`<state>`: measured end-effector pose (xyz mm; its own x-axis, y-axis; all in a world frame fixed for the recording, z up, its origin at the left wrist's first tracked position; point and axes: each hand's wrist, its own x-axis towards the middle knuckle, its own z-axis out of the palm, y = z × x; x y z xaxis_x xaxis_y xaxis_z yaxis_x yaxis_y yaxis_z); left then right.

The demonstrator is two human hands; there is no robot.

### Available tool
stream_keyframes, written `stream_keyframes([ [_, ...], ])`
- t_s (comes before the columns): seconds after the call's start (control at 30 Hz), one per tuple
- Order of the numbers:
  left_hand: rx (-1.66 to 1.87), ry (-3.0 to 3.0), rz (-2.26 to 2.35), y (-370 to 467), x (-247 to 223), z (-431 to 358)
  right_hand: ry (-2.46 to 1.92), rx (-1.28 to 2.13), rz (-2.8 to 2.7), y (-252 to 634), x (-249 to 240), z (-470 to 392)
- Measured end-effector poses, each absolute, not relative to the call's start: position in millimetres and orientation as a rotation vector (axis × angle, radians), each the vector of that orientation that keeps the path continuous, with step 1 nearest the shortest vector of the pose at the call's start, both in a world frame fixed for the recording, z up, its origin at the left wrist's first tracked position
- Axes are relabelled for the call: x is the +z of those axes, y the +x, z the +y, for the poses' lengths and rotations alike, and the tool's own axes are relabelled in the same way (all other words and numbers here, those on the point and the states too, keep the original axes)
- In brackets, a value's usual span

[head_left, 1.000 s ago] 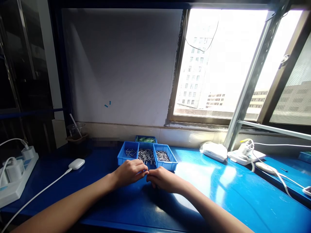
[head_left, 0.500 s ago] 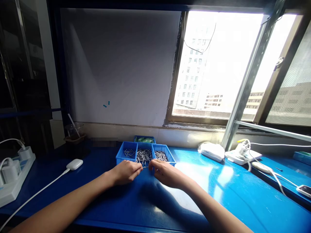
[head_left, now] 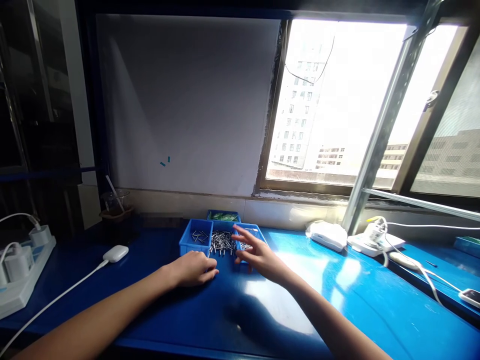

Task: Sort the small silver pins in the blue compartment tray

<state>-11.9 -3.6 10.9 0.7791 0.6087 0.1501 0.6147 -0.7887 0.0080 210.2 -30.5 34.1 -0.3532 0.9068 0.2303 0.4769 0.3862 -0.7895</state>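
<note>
Metal pins (head_left: 222,241) are lying heaped between two blue bins at the middle of the table, and I am not managing to tell what is supporting that heap. The left bin (head_left: 187,247) is holding a loose scatter of similar pins; the right bin (head_left: 259,232) is showing me only part of its contents, because a hand is covering the rest.

My right hand (head_left: 259,257) is hovering over the near side of that bin, its fingers spreading wide, and I am seeing nothing in its grasp. My left hand (head_left: 195,268) is resting low in front of the left bin, fingers curling under and thumb pointing toward the right; I cannot tell whether it is gripping anything.

Just behind the heap, a smaller blue bin (head_left: 225,223) is holding something green. Farther out on the blue table (head_left: 168,310), a white charging case (head_left: 116,254) is trailing its cable at left, near a white power strip (head_left: 22,280). A clear cup (head_left: 117,201) with a straw is standing by the wall. Bright daylight is pouring through the window (head_left: 337,110) at right.
</note>
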Motion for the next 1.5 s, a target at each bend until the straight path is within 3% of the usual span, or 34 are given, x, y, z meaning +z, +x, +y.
stream_keyframes([
  [0.17,-0.225,-2.91,-1.015,-10.5,10.8,-3.6,-1.33,0.235,-2.485,202.1,13.9,-34.1],
  [0.4,-0.198,-2.907,-1.029,-9.9,9.2,-2.4,-1.608,-0.002,-2.566,188.5,2.8,-34.0],
  [0.9,-0.136,-2.879,-1.037,-10.2,7.8,-2.7,-1.452,0.064,-2.644,188.4,5.6,-34.5],
  [1.5,-0.097,-2.88,-1.047,-10.1,6.9,-1.3,-1.77,-0.072,-2.452,175.8,1.3,-41.4],
])
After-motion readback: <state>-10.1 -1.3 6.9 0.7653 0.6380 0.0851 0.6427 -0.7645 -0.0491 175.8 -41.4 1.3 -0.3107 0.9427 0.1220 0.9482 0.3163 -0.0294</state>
